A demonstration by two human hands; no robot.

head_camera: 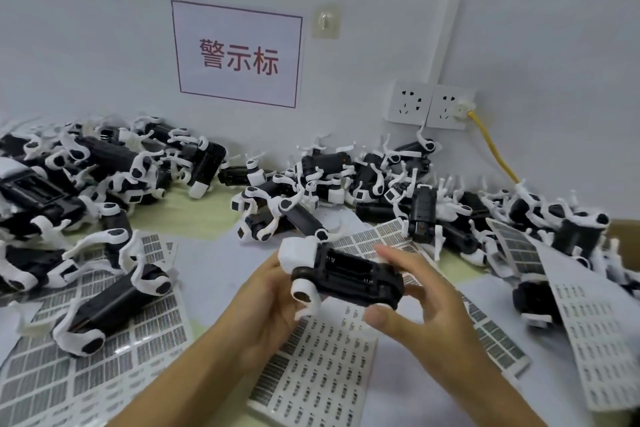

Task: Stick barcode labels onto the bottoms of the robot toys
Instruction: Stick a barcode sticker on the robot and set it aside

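Both hands hold one black-and-white plastic robot toy (341, 274) underside-up above the bench (194, 215). The left hand (266, 315) grips its white head end; the right hand (419, 302) pinches its rear between thumb and fingers. White barcode label sheets (318, 371) lie beneath.

Two hands (277, 308), one held toy (346, 276), two wall sockets (429, 104)

A black-and-white robot toy (341, 276) is held belly-up between the left hand (268, 314) and right hand (420, 302), above label sheets (313, 378) at six o'clock
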